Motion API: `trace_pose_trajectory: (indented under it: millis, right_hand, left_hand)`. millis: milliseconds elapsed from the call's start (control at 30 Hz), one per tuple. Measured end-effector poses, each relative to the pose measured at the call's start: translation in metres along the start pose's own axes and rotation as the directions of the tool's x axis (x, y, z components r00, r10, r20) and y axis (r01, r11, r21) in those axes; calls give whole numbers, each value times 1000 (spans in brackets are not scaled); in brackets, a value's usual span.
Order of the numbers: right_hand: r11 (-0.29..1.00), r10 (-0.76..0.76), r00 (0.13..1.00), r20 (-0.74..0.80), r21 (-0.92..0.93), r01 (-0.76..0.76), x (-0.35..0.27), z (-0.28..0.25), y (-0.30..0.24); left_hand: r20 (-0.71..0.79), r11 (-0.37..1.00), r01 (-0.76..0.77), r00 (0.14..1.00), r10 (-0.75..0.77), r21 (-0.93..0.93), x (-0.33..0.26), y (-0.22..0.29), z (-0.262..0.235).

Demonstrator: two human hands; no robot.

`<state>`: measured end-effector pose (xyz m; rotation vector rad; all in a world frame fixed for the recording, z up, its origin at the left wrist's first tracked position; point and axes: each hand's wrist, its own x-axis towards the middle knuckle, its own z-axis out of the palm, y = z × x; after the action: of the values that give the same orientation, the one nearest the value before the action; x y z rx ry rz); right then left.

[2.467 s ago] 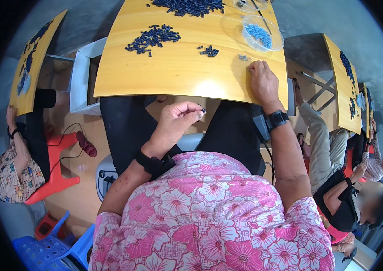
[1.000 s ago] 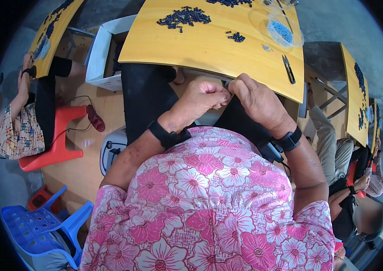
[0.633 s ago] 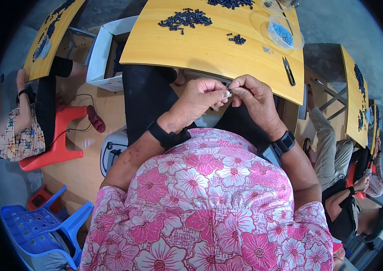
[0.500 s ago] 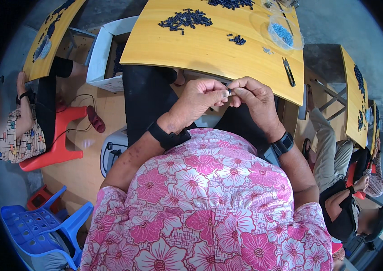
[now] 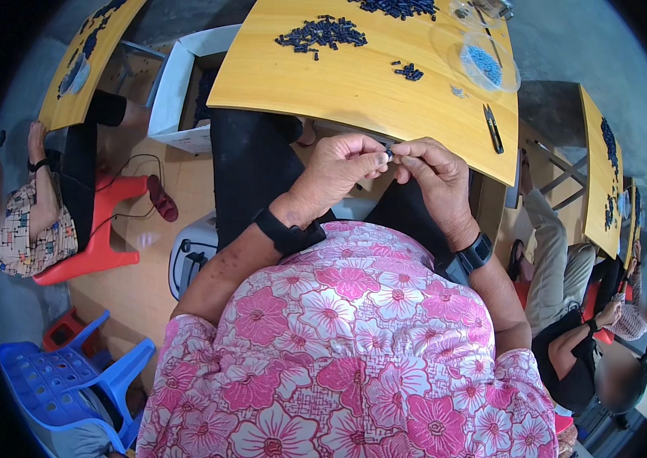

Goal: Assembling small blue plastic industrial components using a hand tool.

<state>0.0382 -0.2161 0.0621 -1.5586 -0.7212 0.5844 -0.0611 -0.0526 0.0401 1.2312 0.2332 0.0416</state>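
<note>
In front of my body, just off the near edge of the yellow table (image 5: 285,91), my two hands meet at the fingertips. My left hand (image 5: 342,169) pinches a small black cylindrical piece (image 5: 389,153) between thumb and forefinger. Close against its other end are the thumb and forefinger of my right hand (image 5: 438,172), also pinched; whatever they hold is too small to make out. A heap of similar black pieces (image 5: 322,34) lies on the table, with a smaller cluster (image 5: 410,72) nearer me. Black-handled snips (image 5: 494,128) rest by the right edge.
A clear tub (image 5: 516,75) holds small blue pieces (image 5: 484,62), with tiny pale bits (image 5: 458,91) beside it. Another black heap (image 5: 396,8) lies farther back. A white box (image 5: 167,114) stands left of the table. People sit at tables on both sides; a blue chair (image 5: 48,374) stands lower left.
The view has shifted slightly. My right hand's fingers have moved a little off the black piece, while my left hand keeps its pinch.
</note>
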Motion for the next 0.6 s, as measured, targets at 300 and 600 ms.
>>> trace_pose_trajectory:
  millis: [300,600]
  right_hand:
    - [898,-262,962,77,-344,273,7,-2,3]
    - [912,-191,979,75,-355,206,12,1,5]
  left_hand:
    - [-45,994,-45,998,50,99,2,-1,1]
    - [-95,978,-72,991,91,194,1,-2,-2]
